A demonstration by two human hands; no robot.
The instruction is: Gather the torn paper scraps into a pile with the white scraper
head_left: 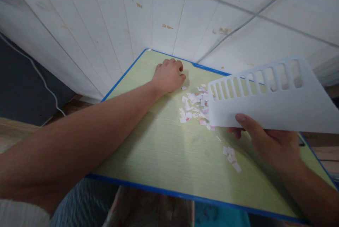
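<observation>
My right hand (267,142) grips a thin white sheet with a row of rounded slots (254,110), thumb on top and fingers beneath. The sheet is held tilted over the right of the small table, its slots widening toward the right. Its left edge hides part of a pile of small white and pink paper scraps (192,103). At the back left, my left hand (169,75) rests on the tabletop with its fingers curled in; a gap shows between thumb and forefinger, with nothing seen there. One loose scrap (184,88) lies just beside it.
The pale green table (164,153) has a blue rim and stands against a white plank wall (164,15). A few more paper scraps (231,158) lie near the front right. Below the front edge are an open bag or box (153,209) and a blue object (219,216).
</observation>
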